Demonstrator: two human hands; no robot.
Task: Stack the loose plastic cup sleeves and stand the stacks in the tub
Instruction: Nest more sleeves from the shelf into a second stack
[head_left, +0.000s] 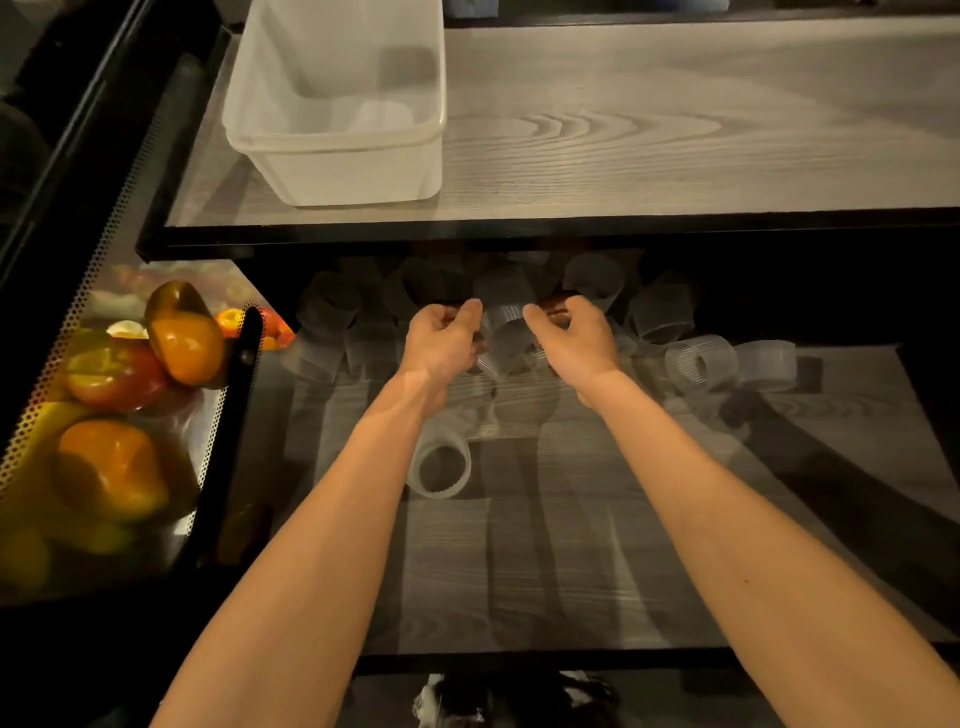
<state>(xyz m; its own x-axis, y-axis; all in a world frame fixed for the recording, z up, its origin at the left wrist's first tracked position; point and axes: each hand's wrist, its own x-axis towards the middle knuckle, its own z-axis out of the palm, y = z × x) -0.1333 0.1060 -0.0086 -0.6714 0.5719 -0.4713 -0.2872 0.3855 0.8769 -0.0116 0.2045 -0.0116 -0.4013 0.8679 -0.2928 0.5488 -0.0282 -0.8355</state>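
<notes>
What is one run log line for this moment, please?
step: gathering | left grip, right grip: curled beside ribbed cup sleeve, lower shelf, hold unclear | tub: upper shelf, no stacks yet

Orange and red bell peppers (187, 348) at left, beside a perforated metal panel (78, 306), wood-grain upper shelf (675, 130)

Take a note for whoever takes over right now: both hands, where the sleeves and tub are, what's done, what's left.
Left hand and right hand: both in the pile, fingers curled; grip unclear in the dim light.
Translucent ribbed plastic cup sleeves: loose on the lower wood-grain shelf; a lone sleeve lies nearer.
Translucent white rectangular plastic tub: on the upper shelf, no stacks visible inside.
Done: nothing visible. Left: stack the sleeves, stand the stacks in the tub.
</notes>
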